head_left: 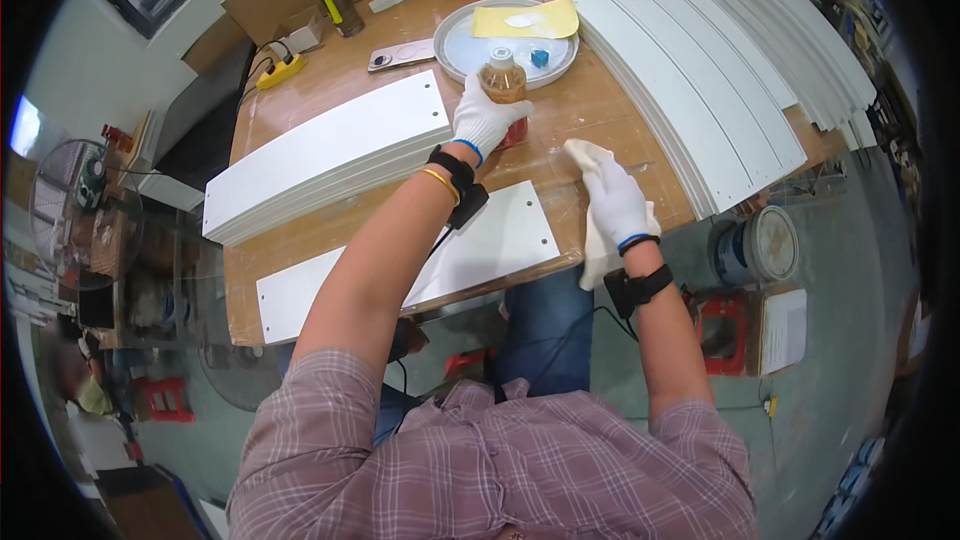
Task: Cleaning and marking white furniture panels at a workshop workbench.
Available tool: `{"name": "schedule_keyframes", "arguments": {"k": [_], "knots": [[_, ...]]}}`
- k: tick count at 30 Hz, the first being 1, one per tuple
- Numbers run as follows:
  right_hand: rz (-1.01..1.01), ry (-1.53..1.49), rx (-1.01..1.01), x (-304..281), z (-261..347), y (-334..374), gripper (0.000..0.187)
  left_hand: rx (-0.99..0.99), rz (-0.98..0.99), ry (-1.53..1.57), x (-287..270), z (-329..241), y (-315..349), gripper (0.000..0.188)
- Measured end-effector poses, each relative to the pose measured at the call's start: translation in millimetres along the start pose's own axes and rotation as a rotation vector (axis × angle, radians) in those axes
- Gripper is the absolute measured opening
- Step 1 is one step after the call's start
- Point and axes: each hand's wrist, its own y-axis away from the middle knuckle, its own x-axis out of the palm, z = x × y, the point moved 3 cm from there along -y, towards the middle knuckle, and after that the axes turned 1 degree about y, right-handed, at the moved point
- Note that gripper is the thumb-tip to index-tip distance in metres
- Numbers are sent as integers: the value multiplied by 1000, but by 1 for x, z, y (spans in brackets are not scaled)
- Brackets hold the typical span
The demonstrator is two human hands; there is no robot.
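My left hand [482,118], in a white knit glove, is wrapped round a clear plastic bottle [503,80] with a pale cap and brownish-red contents. The bottle stands upright just in front of a round tray [444,58]. My gloved right hand [617,202] grips a cream-white cloth [597,258], part of which hangs down past the table's front edge. Between my arms and the bottle, a single white curved board [490,245] lies along that edge, partly covered by my left forearm. Beyond it sits a stack of similar white boards [330,145].
More white boards [690,90] are stacked at the right. The tray bears a yellow sheet [490,24] and a small blue block [540,58]. A phone [401,55], a yellow power strip [281,71] and a dark flask [338,4] lie farther left. A bucket [772,243] stands right of the table.
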Motion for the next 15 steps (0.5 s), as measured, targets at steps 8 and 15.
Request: {"name": "schedule_keyframes", "arguments": {"k": [8, 15], "knots": [[242, -2006, 403, -11, -19, -13, 37, 377, 238, -441, 12, -37, 22, 65], [453, -2094, 348, -7, -9, -7, 37, 590, 424, -932, 28, -71, 45, 58]]}}
